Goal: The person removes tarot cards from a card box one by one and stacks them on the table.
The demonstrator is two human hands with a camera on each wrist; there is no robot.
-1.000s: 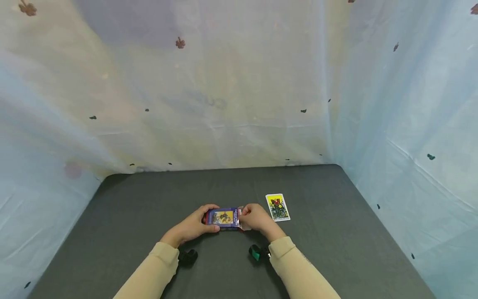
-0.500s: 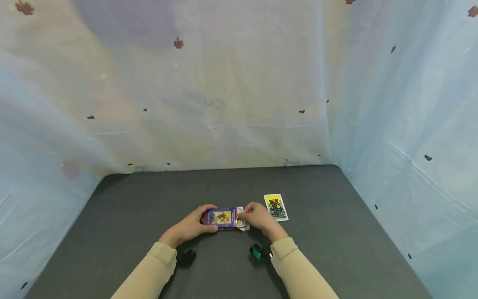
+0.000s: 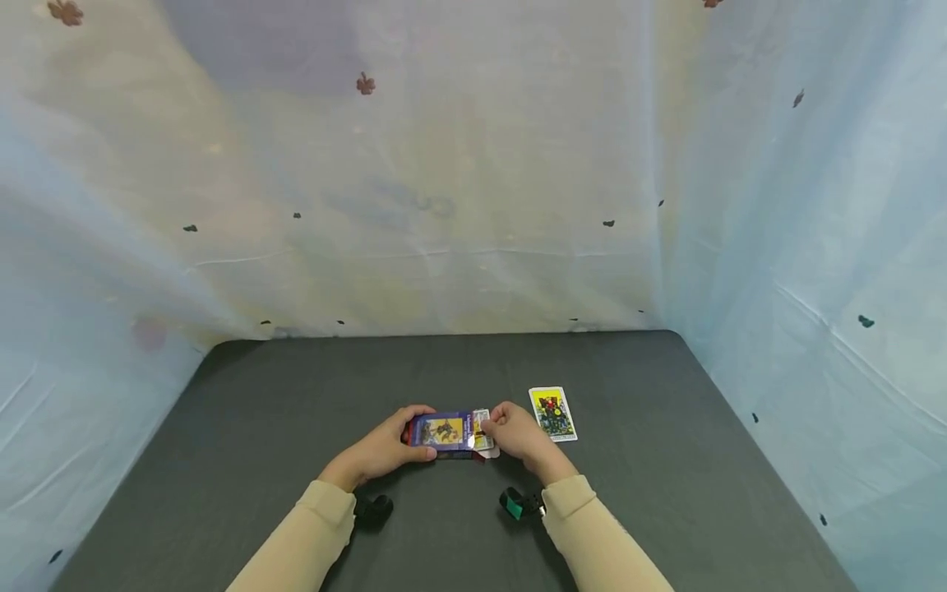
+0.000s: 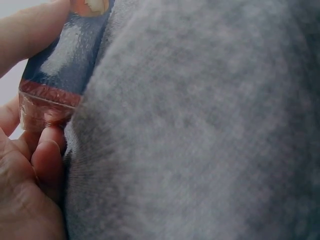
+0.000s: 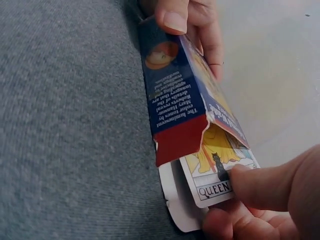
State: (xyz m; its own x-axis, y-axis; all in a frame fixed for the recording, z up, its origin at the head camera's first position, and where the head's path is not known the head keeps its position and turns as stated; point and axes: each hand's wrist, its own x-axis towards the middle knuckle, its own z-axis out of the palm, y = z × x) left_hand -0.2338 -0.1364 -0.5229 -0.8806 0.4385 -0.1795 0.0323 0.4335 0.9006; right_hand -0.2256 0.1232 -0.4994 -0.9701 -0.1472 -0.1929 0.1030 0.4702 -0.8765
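A blue and red tarot card box [image 3: 441, 430] lies on its side, flap end to the right. My left hand [image 3: 385, 448] grips its left end, thumb on the near edge and fingers on the far edge. Out of the open end stick tarot cards [image 5: 212, 175], the top one marked QUEEN with a black cat. My right hand [image 3: 524, 436] pinches these cards, thumb on top and fingers beneath. A white box flap [image 5: 177, 202] hangs below them. In the left wrist view, the box's red end [image 4: 50, 102] rests against my left fingers. How many cards are pinched is hidden.
A yellow-topped tarot card or stack [image 3: 553, 413] lies face up just beyond my right hand. Dark grey cloth covers the table [image 3: 666, 493]. Pale patterned sheeting [image 3: 473, 164] hangs behind and at both sides.
My right hand has shifted slightly right, and the pinched cards now stick out of the box. My left hand keeps its grip on the box.
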